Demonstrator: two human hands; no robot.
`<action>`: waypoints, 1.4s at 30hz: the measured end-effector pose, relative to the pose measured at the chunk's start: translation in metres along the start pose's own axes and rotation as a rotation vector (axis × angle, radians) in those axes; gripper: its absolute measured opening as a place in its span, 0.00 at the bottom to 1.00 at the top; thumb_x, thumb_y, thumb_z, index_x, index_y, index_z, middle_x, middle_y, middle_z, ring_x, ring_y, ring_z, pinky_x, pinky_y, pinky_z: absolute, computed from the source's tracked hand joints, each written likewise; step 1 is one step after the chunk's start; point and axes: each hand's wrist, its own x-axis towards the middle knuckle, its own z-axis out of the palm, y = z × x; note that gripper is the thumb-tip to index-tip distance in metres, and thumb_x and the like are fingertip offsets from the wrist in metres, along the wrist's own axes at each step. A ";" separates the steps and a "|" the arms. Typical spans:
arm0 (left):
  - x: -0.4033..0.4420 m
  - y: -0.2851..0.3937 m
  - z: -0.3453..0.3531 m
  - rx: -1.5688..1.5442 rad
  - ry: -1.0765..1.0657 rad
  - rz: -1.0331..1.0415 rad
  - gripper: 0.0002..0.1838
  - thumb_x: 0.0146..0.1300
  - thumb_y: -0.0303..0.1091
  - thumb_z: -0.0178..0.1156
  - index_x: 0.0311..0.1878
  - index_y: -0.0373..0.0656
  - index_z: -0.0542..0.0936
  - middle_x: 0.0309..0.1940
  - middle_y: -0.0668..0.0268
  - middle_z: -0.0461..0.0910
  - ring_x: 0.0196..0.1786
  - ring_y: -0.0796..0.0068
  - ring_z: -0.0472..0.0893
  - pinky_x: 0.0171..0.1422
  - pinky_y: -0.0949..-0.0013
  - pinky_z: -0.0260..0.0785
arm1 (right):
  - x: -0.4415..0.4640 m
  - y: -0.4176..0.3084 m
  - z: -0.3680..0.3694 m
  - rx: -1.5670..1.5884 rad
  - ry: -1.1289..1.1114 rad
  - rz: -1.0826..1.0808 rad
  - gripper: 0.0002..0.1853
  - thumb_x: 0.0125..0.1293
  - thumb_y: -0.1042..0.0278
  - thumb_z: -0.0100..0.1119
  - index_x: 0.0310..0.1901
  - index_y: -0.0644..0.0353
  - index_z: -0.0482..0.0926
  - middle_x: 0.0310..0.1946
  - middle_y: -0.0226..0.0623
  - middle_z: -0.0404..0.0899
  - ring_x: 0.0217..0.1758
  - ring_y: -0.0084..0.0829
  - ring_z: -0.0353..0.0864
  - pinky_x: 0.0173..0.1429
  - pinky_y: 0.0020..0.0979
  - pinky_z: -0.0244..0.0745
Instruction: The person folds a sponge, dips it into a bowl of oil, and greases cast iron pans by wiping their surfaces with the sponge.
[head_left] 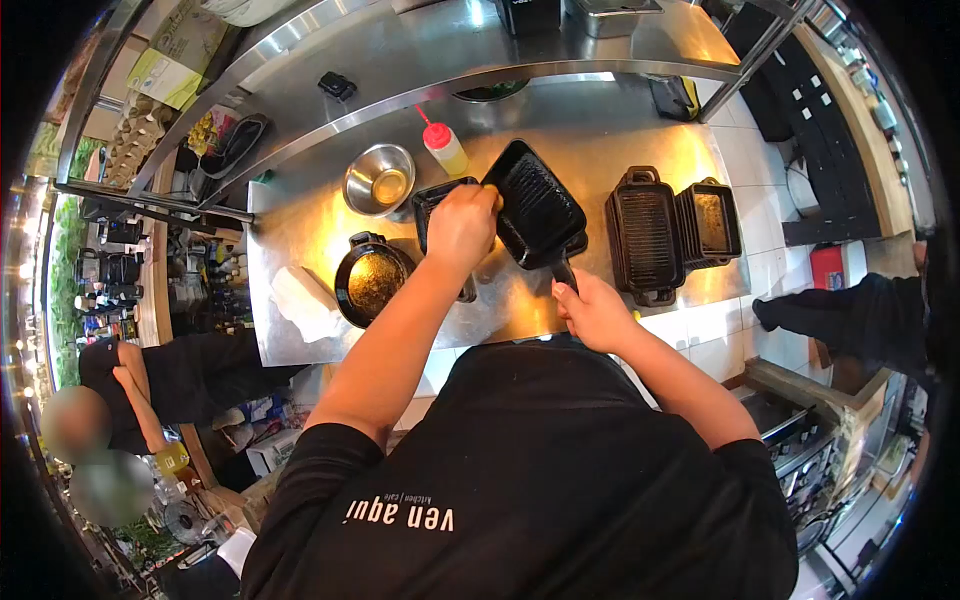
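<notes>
My right hand [592, 312] grips the handle of a black square grill pan [540, 205], tilted up above the steel table [530, 318]. My left hand [464, 226] is closed at the pan's left edge. Its fingertips are pressed together, and whatever they hold is hidden. Beneath that hand, another dark ridged pan [427, 208] is partly covered. Beyond it stand a squeeze bottle [446, 150] with a red cap and yellowish liquid, and a steel bowl [360, 168]. A round black skillet [345, 290] sits near my left forearm.
Rectangular cast-iron pans [646, 235] lie at the right, beside a stack of smaller pans [712, 220]. A white cloth [304, 300] rests at the left edge. A steel shelf [440, 85] spans the far side. People in dark clothes are at both sides.
</notes>
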 end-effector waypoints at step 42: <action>-0.006 -0.308 0.008 0.395 -0.284 -0.556 0.10 0.66 0.36 0.67 0.44 0.45 0.93 0.42 0.51 0.92 0.48 0.49 0.92 0.58 0.51 0.85 | -0.031 0.011 0.036 0.528 0.167 0.306 0.11 0.87 0.61 0.54 0.46 0.58 0.72 0.26 0.26 0.68 0.22 0.18 0.63 0.25 0.25 0.60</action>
